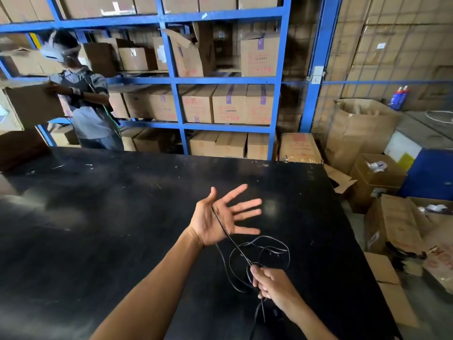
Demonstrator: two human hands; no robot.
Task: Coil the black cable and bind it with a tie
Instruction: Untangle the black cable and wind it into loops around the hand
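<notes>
A thin black cable (266,251) lies in loose loops on the black table (122,217), hard to see against it. My left hand (220,217) is held palm up above the table with fingers spread wide. One strand of the cable runs taut across its palm, from beside the thumb down to my right hand (272,283). The right hand is closed around the cable near the loops, and more cable hangs down below it. No tie is visible.
Blue shelving (176,79) full of cardboard boxes stands behind the table. Another person (83,94) at the far left holds a large box. Open cartons (392,217) crowd the floor to the right of the table edge.
</notes>
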